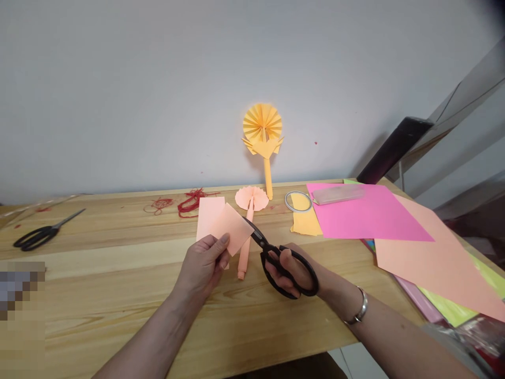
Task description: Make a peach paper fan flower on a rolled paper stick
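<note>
Near the middle of the table, my left hand [209, 258] pinches a peach paper piece [233, 223] between thumb and fingers. My right hand [286, 268] is wrapped in the handles of black scissors [265, 243], whose blades meet the right corner of that piece. Behind the held paper lies another peach sheet [209, 210]. Under the blade tips and the paper, a peach paper fan with a rolled stick [244, 258] rests on the table, partly covered. A yellow paper fan flower [263, 129] leans upright against the wall.
Red thread [192, 202] and a second pair of scissors [41, 235] lie on the left. A ring of tape [298, 201] sits on yellow paper [307, 220]. Pink paper [371, 218] and more peach paper [430, 258] spread on the right, near a black cylinder [394, 150].
</note>
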`<state>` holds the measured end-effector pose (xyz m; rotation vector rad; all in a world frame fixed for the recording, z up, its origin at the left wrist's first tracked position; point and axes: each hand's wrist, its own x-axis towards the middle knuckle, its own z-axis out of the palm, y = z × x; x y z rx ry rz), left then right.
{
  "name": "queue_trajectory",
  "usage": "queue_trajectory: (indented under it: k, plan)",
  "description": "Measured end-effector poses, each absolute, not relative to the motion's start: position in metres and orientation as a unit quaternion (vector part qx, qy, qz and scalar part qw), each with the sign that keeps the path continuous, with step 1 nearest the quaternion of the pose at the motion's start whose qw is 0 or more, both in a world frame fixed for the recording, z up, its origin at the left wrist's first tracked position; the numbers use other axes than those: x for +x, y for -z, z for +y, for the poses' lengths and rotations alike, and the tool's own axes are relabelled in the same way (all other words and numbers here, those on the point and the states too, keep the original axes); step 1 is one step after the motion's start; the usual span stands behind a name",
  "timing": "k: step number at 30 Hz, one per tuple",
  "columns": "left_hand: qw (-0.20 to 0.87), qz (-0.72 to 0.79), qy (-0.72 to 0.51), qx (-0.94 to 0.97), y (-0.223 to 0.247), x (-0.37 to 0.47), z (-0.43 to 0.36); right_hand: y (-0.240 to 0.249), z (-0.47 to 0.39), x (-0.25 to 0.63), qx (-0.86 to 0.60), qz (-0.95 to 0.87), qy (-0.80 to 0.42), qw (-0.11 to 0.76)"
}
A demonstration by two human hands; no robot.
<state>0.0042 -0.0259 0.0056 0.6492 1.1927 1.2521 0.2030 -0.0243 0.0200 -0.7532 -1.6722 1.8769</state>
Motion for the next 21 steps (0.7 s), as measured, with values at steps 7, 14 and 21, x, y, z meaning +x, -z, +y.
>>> queue_trajectory:
  k: [7, 14, 21]
  plan:
    - [0.602, 0.519, -0.536, 0.285, -0.005, 0.004, -0.026, -0.015, -0.026, 0.205, -0.284, -0.616, -0.687, 0.259]
    - [0.594, 0.534, -0.525, 0.293, -0.004, 0.005, -0.026, -0.012, -0.027, 0.208, -0.262, -0.623, -0.690, 0.258]
    - [0.602, 0.521, -0.532, 0.289, -0.003, 0.005, -0.026, -0.009, -0.026, 0.209, -0.256, -0.620, -0.696, 0.256]
